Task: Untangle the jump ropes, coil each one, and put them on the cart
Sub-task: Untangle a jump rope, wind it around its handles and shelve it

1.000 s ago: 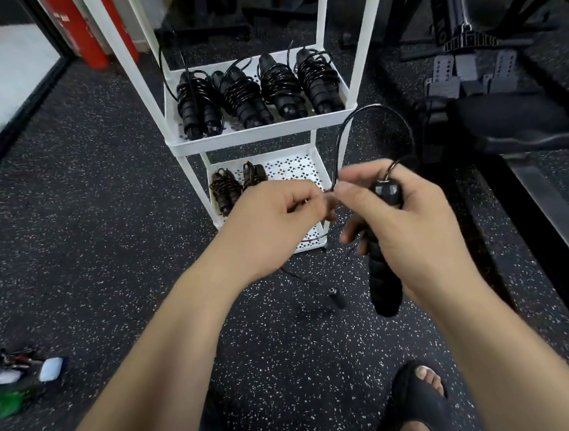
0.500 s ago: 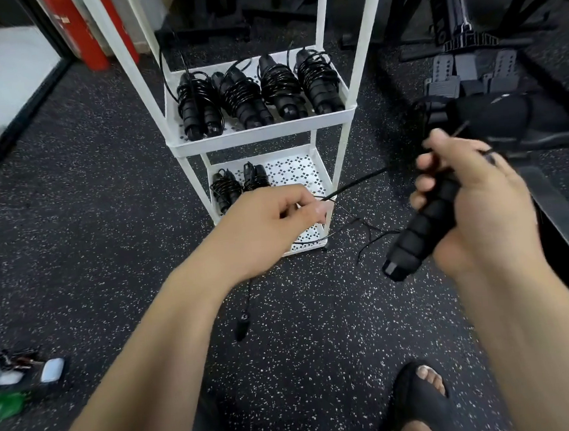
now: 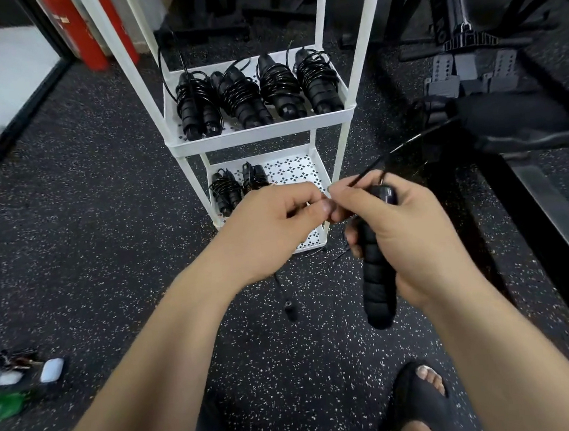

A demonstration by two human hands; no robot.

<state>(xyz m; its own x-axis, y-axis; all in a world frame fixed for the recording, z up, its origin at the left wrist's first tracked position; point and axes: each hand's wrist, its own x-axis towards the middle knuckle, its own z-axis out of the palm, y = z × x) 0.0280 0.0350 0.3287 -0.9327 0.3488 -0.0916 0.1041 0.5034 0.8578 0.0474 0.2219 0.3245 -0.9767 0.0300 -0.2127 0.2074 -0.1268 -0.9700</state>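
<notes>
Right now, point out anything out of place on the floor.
A bunch of keys, a small white case and something green lie on the black speckled floor, lower left, away from the white cart.

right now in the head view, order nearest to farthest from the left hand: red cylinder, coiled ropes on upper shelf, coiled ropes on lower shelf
1. Lower-shelf black coiled ropes, just beyond the left hand.
2. Upper-shelf black coiled ropes, farther back, higher in view.
3. Red cylinder, far back on the left.
</notes>
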